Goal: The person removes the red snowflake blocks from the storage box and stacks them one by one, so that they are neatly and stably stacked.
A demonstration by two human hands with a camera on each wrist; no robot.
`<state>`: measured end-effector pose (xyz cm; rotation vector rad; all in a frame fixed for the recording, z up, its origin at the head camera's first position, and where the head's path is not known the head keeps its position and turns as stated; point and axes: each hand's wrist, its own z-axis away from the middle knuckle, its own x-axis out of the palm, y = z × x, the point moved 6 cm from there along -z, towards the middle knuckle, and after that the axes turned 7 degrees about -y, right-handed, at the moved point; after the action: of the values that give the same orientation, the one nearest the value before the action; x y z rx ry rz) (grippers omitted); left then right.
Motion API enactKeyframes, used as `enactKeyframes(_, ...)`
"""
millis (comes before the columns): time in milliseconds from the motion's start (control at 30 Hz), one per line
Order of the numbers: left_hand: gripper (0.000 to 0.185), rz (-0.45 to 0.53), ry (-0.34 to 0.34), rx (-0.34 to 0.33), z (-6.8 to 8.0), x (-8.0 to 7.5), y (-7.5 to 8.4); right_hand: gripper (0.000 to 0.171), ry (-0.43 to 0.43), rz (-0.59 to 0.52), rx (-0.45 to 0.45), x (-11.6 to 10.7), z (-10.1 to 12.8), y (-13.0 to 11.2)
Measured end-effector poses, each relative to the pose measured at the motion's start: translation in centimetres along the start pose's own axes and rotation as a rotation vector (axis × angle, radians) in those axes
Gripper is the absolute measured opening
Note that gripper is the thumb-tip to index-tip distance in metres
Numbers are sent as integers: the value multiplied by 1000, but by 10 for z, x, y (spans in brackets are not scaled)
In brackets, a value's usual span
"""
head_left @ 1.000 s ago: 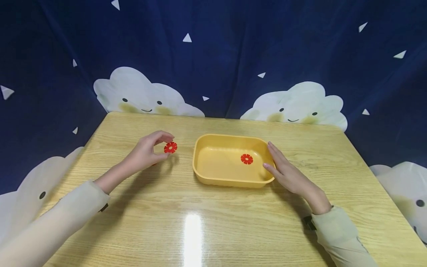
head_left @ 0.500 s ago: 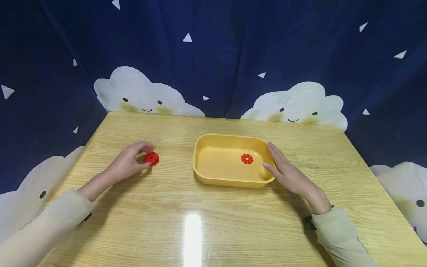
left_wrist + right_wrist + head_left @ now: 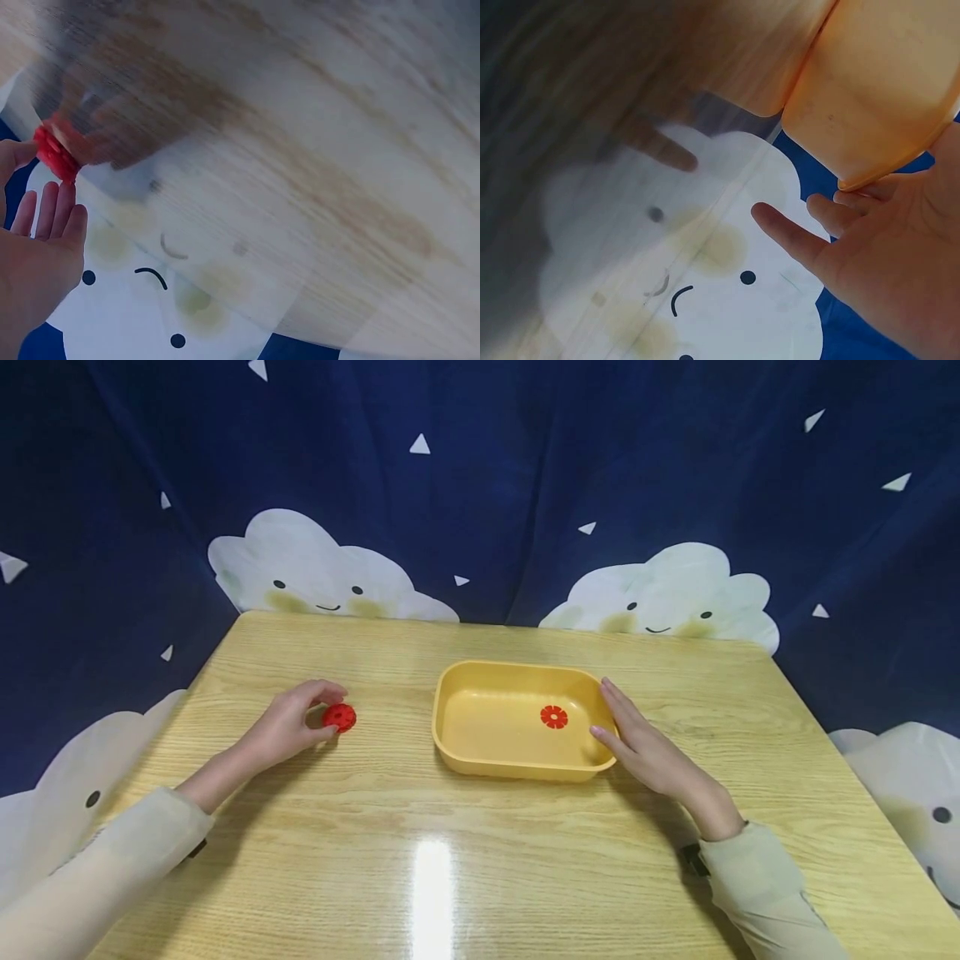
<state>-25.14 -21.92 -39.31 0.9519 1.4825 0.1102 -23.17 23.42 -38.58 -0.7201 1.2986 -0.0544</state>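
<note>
Left of the tray, my left hand (image 3: 288, 727) pinches a small stack of red notched plastic discs (image 3: 340, 717) on the wooden table. Thumb and fingertips meet the stack from opposite sides in the left wrist view, where the red discs (image 3: 56, 154) show edge-on in layers. A yellow tray (image 3: 517, 770) stands at the table's middle, with one flat red flower-shaped disc (image 3: 554, 717) lying inside toward its right end. My right hand (image 3: 656, 760) rests with straight fingers against the tray's right end, the thumb reaching over the rim. From the right wrist, fingertips touch the orange-looking tray wall (image 3: 862, 97).
The wooden table (image 3: 360, 860) runs to a dark blue curtain (image 3: 495, 485) printed with smiling clouds, which hangs behind its far edge and along the sides. A bright light reflection lies on the table in front of the tray.
My left hand held one red disc upright near the tray a second ago. It then moved left and down to the red stack and has stayed there. Right hand and tray are unmoved.
</note>
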Motion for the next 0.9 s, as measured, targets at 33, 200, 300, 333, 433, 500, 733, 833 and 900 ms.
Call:
enactKeyframes(33,51,0,1,1,0,-1,0,70,0,0,-1,0,0,0)
enactKeyframes(200,48,-3,19,4,-1,-7,6,70,2,-4,-5,0,0,-1)
enactKeyframes(300,48,-4,24,1,-5,-10,12,69,3,-4,-5,0,0,0)
enactKeyframes(333,48,3,25,5,-6,-10,15,69,4,-3,-5,0,0,0)
enactKeyframes(433,48,16,33,19,-12,-10,26,69,4,-2,-6,0,0,1)
enactKeyframes(500,48,37,34,27,-17,-8,35,69,5,-2,-8,0,0,1)
enactKeyframes(733,46,129,17,103,-40,6,70,69,10,9,-12,-1,0,1)
enactKeyframes(833,44,166,-2,126,-53,14,84,70,11,11,-10,-1,0,0)
enactKeyframes(900,44,186,-14,143,-61,20,93,70,10,12,-10,-1,0,0)
